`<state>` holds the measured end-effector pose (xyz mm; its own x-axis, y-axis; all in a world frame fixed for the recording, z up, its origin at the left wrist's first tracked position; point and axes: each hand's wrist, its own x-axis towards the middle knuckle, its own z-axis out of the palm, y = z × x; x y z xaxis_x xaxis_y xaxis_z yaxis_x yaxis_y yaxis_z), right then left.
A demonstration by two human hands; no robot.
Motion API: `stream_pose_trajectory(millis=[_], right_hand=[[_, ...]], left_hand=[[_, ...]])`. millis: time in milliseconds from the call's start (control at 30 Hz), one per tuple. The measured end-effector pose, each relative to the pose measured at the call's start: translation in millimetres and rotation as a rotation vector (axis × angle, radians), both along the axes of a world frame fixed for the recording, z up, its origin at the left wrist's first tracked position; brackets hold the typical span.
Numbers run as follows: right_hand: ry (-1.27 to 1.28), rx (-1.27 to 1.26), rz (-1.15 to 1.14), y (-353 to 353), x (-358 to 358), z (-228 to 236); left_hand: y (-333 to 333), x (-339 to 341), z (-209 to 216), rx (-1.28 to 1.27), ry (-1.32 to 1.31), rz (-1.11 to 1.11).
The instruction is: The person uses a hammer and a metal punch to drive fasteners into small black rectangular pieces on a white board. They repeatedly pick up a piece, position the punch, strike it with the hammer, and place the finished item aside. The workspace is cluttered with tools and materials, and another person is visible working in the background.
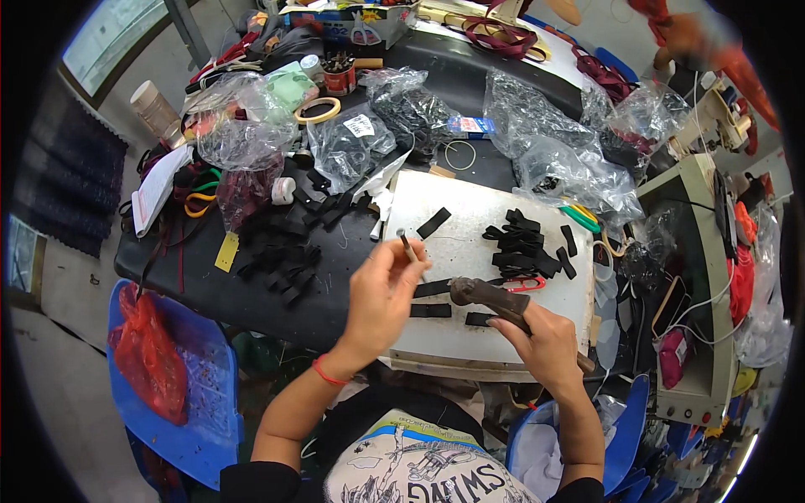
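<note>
My left hand [381,289] pinches a slim metal punch [407,243] upright over the white board [470,201]. In my right hand [545,339] is a hammer [490,299], gripped by its dark handle, its rounded head beside the left fingers and a little above the board. Short black fabric strips lie singly under and around both hands, such as one strip [433,223] behind the punch. A heap of these black strips [521,239] sits at the board's right, with a red-handled tool [526,284] at its near edge, partly hidden by the hammer.
More black strips [281,260] are piled on the dark table left of the board. Clear plastic bags [579,159], a tape roll [317,110] and orange-handled scissors [199,201] lie around. Blue chairs [210,386] stand at the near side; a blurred person in orange [696,42] is far right.
</note>
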<state>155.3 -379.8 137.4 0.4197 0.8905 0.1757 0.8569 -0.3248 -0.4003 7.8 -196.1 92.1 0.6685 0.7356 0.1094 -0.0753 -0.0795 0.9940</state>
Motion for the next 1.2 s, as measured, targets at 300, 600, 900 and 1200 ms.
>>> stream_pose_trajectory(millis=[300,600,900,1200], right_hand=[[0.077,-0.08,0.027,10.9,2.3,-9.6],[0.129,0.043,-0.042,8.2,10.1,-2.6],[-0.211,0.084,0.203,27.1,14.1,43.6],[-0.118,-0.163,0.083,14.8,18.3,-7.6]], left_hand=[[-10.8,7.9,-40.2,-0.344,-0.096,0.014],[-15.5,7.7,-30.1,0.542,0.156,-0.012],[-29.5,10.7,-31.7,0.627,0.268,-0.05],[-4.6,9.3,-35.4,-0.174,0.014,-0.071]])
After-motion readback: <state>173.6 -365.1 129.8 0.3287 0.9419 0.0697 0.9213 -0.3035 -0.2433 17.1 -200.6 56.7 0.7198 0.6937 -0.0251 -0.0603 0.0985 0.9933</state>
